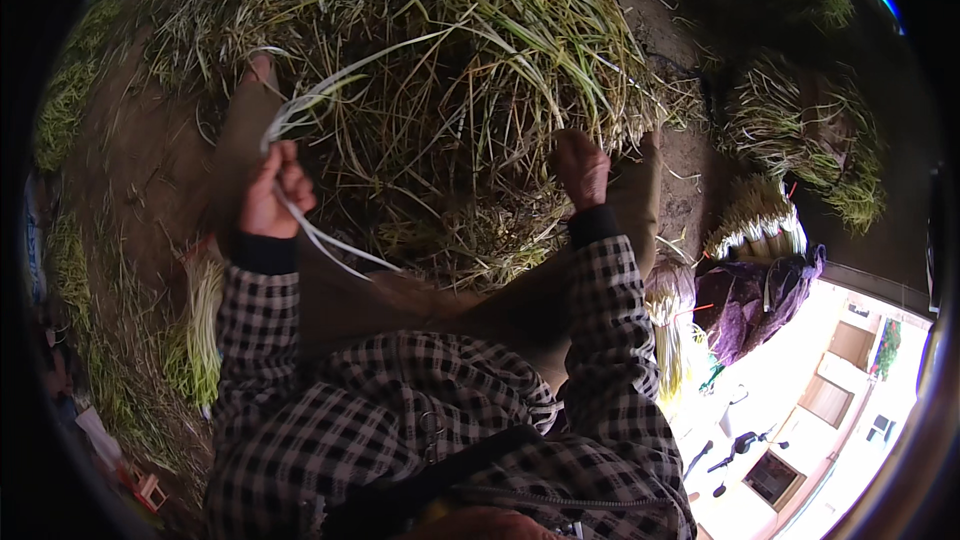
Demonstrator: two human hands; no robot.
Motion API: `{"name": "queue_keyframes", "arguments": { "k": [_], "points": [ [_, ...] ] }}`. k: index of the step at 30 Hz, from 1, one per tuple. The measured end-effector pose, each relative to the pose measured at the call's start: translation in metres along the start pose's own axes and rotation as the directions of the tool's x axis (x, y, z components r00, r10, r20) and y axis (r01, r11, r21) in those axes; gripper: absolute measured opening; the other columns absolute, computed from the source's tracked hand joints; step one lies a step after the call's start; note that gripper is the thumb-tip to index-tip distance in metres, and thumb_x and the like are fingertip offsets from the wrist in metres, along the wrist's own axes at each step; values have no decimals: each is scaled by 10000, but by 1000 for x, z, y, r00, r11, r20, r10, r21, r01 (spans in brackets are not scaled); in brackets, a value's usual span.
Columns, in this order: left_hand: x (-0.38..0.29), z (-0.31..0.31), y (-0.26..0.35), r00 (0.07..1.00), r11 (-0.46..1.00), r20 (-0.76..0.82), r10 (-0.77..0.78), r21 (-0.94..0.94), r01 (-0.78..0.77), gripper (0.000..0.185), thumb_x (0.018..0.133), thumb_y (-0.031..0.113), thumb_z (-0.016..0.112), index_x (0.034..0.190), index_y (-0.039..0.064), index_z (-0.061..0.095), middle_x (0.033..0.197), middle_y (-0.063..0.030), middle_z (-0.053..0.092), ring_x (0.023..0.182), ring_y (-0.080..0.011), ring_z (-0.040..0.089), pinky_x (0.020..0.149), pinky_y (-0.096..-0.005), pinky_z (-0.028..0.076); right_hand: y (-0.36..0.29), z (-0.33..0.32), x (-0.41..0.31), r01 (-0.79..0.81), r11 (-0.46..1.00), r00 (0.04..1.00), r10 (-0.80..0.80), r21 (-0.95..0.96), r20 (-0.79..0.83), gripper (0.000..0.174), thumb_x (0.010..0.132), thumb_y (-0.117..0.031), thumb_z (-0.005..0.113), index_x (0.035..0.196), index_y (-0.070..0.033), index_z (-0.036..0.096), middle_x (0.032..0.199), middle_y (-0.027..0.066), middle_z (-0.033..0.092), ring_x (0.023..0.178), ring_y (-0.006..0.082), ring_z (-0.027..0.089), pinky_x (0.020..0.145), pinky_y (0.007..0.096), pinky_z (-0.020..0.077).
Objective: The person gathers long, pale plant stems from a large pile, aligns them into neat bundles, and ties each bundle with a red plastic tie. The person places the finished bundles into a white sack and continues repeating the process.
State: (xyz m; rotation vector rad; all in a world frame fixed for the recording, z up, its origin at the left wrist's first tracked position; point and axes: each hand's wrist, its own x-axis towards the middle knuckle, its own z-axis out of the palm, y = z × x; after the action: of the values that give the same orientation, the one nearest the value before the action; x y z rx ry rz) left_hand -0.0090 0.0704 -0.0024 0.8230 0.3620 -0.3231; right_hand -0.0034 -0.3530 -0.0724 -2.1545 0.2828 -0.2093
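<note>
My left hand (277,191) grips a few long pale stems (300,109) with green tips, which look like blanched chives. Their leafy ends arch up to the right, and the white ends trail below my fist toward my lap. A big loose heap of the same stems (525,22), green, yellow and dry straw-coloured, lies before me between my legs. My right hand (583,169) is at the heap's lower right edge with its fingers curled among stems. Its fingertips are hidden, so I cannot tell if it holds any.
A tied bundle of stems (196,322) lies by my left side, another (667,315) by my right. Several bundles (761,221) rest on a purple cloth (750,296) at right. Loose greens (802,135) lie farther right. A bright doorway (817,390) shows a parked two-wheeler (742,444) outside.
</note>
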Motion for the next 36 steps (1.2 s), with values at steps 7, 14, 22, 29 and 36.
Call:
{"name": "queue_keyframes", "arguments": {
  "k": [7,14,22,29,36],
  "points": [
    [-18,-59,81,968,954,60,246,-195,-230,234,1017,296,422,1045,88,523,633,48,383,441,-54,337,390,-226,278,31,-8,55,58,896,975,-145,-441,-166,253,902,-305,538,880,-80,651,746,177,651,700,371,627,613,461,477],
    [-10,-43,51,980,975,-85,182,-111,-190,260,989,339,484,1084,124,594,539,91,280,393,-34,251,385,-217,199,32,25,64,61,781,991,-122,-621,-56,133,845,-251,590,872,-123,614,875,154,643,724,368,630,589,475,478],
    [0,30,-30,993,993,6,-116,17,115,163,990,283,501,1006,125,541,524,77,358,375,-42,289,368,-224,219,22,21,38,184,752,972,-235,-633,4,236,844,-275,629,868,-65,524,852,183,608,639,361,612,514,480,459],
    [-3,56,-53,984,978,26,-177,116,173,162,975,268,529,959,117,584,522,63,416,372,-51,316,368,-227,242,-6,14,-10,369,906,929,-359,-207,87,218,858,-246,628,851,-66,504,718,161,611,606,351,600,508,446,454],
    [-4,78,-77,978,943,68,-195,287,168,106,927,227,609,954,125,604,654,14,564,390,-31,345,365,-203,246,-71,17,-73,84,986,932,-129,146,338,377,858,-242,645,1109,34,591,968,217,674,845,295,685,735,362,540]
  ]
}}
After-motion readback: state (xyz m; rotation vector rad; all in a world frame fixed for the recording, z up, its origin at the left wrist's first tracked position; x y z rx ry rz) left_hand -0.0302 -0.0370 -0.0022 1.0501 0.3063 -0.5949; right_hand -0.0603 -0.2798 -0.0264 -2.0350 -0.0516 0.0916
